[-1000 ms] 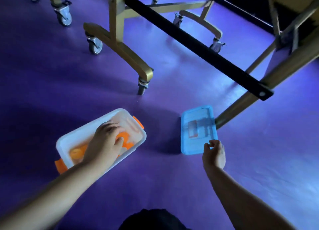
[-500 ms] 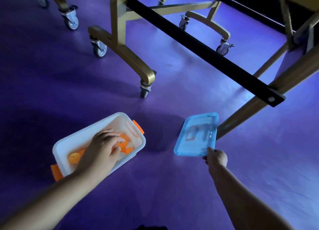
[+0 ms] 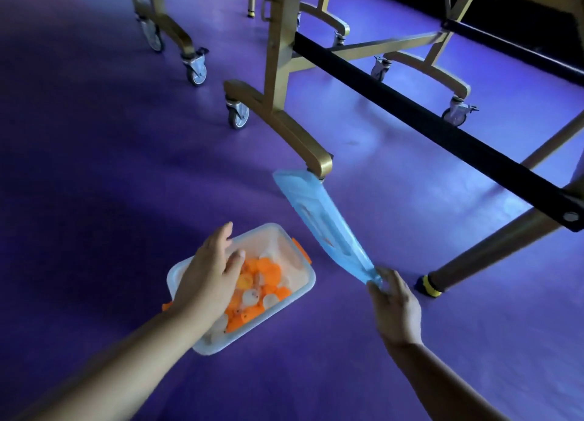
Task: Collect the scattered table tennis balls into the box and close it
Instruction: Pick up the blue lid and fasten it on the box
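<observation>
R hand (image 3: 395, 306) pinched the near corner of the blue lid (image 3: 325, 227), held in the air just right of the box (image 3: 311, 278). The lid's long axis ran from that hand up and away, far end leaning toward the box's far side, and it showed nearly edge-on. L hand (image 3: 211, 275), fingers straight, lay flat over the box's left half, hiding some balls (image 3: 268, 272) and the rim there. Couldn't tell if it touched them.
</observation>
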### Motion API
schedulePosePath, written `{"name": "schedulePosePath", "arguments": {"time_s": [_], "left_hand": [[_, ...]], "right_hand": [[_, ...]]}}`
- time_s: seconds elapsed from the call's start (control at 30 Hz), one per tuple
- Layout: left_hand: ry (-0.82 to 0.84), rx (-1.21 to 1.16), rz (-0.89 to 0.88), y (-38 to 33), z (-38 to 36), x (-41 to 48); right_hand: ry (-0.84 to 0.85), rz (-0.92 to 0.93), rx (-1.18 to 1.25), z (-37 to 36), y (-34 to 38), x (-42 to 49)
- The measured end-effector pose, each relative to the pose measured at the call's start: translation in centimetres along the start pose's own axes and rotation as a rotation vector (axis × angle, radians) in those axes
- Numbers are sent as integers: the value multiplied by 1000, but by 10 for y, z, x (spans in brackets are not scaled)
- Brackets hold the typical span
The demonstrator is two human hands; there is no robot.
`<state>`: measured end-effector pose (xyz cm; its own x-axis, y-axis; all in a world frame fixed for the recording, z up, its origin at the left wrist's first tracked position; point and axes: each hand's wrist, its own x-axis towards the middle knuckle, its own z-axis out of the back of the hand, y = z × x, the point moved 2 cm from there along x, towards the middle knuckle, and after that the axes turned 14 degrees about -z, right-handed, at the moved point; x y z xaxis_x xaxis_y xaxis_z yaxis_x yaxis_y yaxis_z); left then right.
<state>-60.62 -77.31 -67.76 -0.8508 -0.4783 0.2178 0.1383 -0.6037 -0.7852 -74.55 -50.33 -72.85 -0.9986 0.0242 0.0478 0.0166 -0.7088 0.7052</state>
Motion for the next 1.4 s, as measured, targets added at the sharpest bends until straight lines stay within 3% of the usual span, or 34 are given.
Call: {"name": "schedulePosePath", "arguments": {"time_s": [0.13,0.2,0.4,0.6,0.9,1.07,1.23,1.4], "left_hand": [[-111,-347,396,27,12,3],[-122,-406,486,38,16,0],[-91,-86,503,70,24,-25],[50,125,453,107,10,-55],[17,108,475,99,3,-68],[8,52,514,102,1,-70],[-64,148,481,114,22,-56],[-44,150,494,136,35,-57]], "right_hand": [[53,273,-111,-23,15,-7],[77,363,-132,-35,21,-10],[254,418,-256,-67,30,-12],[445,297,-307,-92,29,-15],[524,70,-199,-101,32,-17],[527,48,-240,-98,38,-25],[482,157,-221,-100,43,-54],[463,91,-307,-113,51,-58]]}}
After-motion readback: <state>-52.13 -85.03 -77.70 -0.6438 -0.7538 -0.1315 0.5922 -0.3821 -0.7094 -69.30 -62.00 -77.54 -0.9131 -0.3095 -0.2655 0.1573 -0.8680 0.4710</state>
